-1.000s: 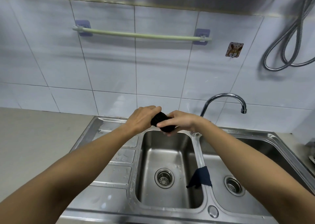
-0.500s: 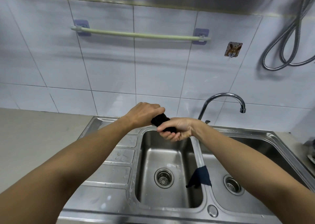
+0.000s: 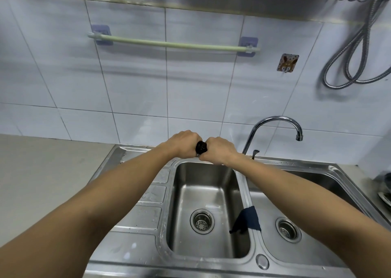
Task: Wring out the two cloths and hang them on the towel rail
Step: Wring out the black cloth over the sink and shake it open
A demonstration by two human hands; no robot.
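My left hand [image 3: 187, 142] and right hand [image 3: 219, 150] each in tight grip on black cloth [image 3: 201, 147], bunched between fists above left sink basin [image 3: 203, 193]. I'd twist fists opposite ways over basin (drips land inside). Second cloth [image 3: 246, 219] draped on divider right of basin; towel rail [image 3: 173, 43] on wall above basin, bare.

A stainless double sink [image 3: 135, 218] sits in a beige countertop [image 3: 42, 171], with a round strainer drain in each basin. A curved chrome faucet [image 3: 275, 120] rises behind the divider. On the white tiled wall [image 3: 137, 87] are a patterned adhesive hook [image 3: 287, 62] and a looped metal hose [image 3: 355, 51].
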